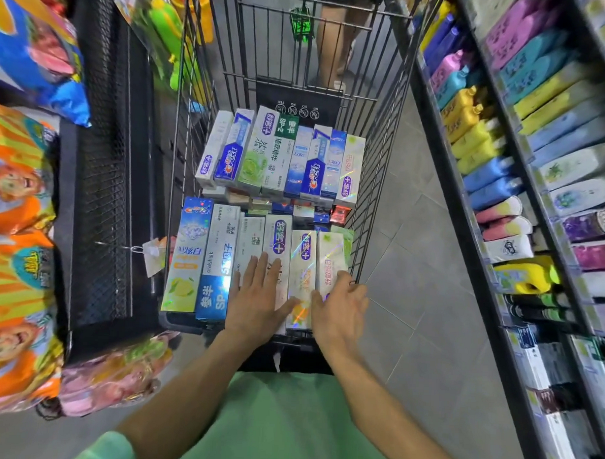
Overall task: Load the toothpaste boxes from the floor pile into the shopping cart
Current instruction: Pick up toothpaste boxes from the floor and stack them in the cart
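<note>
One black wire shopping cart (380, 211) is in view. Its far row holds eight upright-printed cardboard toothpaste boxes (283, 156) laid side by side. Its near row holds six flat cardboard toothpaste boxes (221, 247) laid side by side. Further boxes lie beneath both rows; their number cannot be determined. Two bare hands are present: left hand (257, 296), right hand (339, 309).

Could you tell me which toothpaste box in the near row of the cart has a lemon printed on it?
The blue-and-yellow toothpaste box at the row's far left end, against the wire shopping cart wall; its neighbours are white, silver or blue without fruit.
</note>
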Tool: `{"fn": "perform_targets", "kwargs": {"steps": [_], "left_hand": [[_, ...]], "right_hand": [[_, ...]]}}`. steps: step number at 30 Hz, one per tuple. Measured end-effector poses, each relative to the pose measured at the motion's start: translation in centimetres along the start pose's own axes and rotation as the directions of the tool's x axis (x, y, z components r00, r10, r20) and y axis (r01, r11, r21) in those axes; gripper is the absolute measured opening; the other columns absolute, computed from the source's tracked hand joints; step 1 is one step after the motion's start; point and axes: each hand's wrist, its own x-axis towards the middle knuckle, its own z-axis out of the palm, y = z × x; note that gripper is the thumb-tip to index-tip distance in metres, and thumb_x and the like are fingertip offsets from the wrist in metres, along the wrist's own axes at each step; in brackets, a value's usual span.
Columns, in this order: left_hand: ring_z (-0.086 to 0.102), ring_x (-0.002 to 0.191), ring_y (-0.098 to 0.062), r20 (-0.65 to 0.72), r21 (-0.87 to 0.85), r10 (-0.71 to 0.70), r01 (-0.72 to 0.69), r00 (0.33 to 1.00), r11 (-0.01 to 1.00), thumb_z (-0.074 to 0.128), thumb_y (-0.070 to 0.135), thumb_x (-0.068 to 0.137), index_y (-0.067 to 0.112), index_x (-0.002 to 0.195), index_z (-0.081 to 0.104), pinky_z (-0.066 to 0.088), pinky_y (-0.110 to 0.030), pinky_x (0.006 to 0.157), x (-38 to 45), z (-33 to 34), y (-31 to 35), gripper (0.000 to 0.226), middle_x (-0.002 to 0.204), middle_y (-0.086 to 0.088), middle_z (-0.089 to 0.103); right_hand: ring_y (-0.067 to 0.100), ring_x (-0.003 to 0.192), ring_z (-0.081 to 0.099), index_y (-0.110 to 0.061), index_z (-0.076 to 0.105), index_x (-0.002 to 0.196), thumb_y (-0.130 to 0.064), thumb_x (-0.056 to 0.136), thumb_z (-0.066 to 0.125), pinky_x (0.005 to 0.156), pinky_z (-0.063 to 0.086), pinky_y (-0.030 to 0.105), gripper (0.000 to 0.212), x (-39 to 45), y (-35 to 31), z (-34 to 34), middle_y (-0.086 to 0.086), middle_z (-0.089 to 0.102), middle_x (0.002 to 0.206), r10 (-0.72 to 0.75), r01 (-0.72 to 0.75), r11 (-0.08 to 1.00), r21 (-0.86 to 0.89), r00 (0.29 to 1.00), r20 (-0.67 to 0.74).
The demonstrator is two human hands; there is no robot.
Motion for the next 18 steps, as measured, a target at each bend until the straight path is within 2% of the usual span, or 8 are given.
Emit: {"fn": "perform_targets", "kwargs": {"steps": [4, 9, 14, 18], "left_hand": [[-0.008, 0.157, -0.021, 0.042, 0.009, -0.004, 0.003, 0.999, 1.0, 0.037, 0.071, 0.096, 0.022, 0.163, 0.006, -0.002, -0.047, 0.125, -0.1, -0.6, 0.2, 0.089, 0.17, -0.002, -0.003], [-0.006, 0.157, -0.023, 0.086, 0.035, 0.011, -0.015, 0.996, 0.999, 0.036, 0.07, 0.097, 0.02, 0.163, 0.005, 0.002, -0.048, 0.124, 0.0, -1.4, 0.3, 0.088, 0.17, -0.004, -0.004], [-0.002, 0.157, -0.026, 0.143, 0.057, 0.039, -0.048, 0.989, 0.997, 0.038, 0.068, 0.097, 0.019, 0.162, 0.008, 0.009, -0.05, 0.124, 0.5, -2.4, 0.1, 0.086, 0.17, -0.006, -0.003], [0.0, 0.156, -0.028, 0.153, 0.104, 0.098, -0.114, 0.983, 0.988, 0.036, 0.069, 0.097, 0.018, 0.161, 0.008, 0.011, -0.049, 0.125, 0.5, -2.7, -0.4, 0.087, 0.17, -0.008, -0.002]], "right_hand": [[0.03, 0.12, 0.04, -0.02, 0.039, 0.142, -0.034, 0.099, 0.058, 0.094, 0.045, 0.038, 0.049, -0.1, 0.6, 0.5, 0.012, 0.039, 0.13, -0.085, 0.085, 0.996, -0.008, 0.996, 0.016], [0.029, 0.121, 0.038, -0.018, 0.04, 0.144, -0.029, 0.102, 0.054, 0.097, 0.043, 0.038, 0.046, -0.3, 1.2, 0.2, 0.011, 0.038, 0.132, -0.114, 0.114, 0.993, 0.011, 0.993, 0.022], [0.034, 0.121, 0.042, -0.016, 0.046, 0.141, -0.018, 0.1, 0.055, 0.101, 0.039, 0.039, 0.042, -0.3, 1.0, 0.1, 0.015, 0.043, 0.133, -0.08, 0.079, 0.995, 0.064, 0.997, 0.02], [0.036, 0.123, 0.041, -0.017, 0.046, 0.145, -0.013, 0.097, 0.054, 0.108, 0.036, 0.039, 0.049, -0.8, 1.2, 0.6, 0.016, 0.044, 0.136, -0.032, 0.027, 0.987, 0.156, 0.999, 0.028]]}}
